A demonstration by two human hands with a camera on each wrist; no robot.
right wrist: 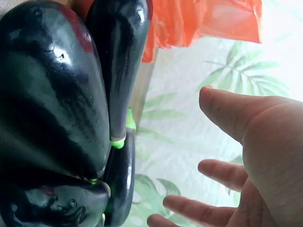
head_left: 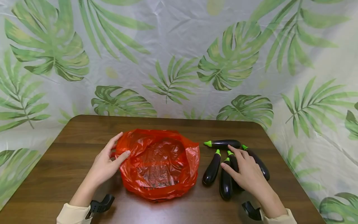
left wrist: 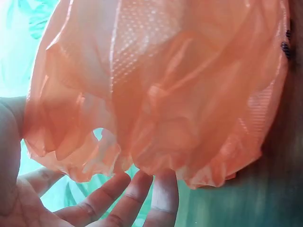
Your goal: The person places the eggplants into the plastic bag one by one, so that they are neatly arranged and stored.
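Observation:
A red plastic bag [head_left: 159, 165] stands on the table, its wide mouth turned up and crumpled round the rim. My left hand [head_left: 107, 163] is at the bag's left side, thumb over the rim and fingers spread along the outside. In the left wrist view, fingertips [left wrist: 163, 189] touch the thin plastic. Several dark purple eggplants [head_left: 211, 169] with green stems lie to the bag's right. Over them hovers my right hand [head_left: 247, 169], fingers loosely extended. The right wrist view shows it apart from the nearest eggplant [right wrist: 52, 94], holding nothing.
The brown wooden table [head_left: 50, 174] has rounded far corners. Behind it hangs a pale leaf-print cloth [head_left: 179, 46], which also runs down both sides. One eggplant [head_left: 223, 143] lies crosswise behind the others. A black wrist strap mount [head_left: 102, 203] sits at my left wrist.

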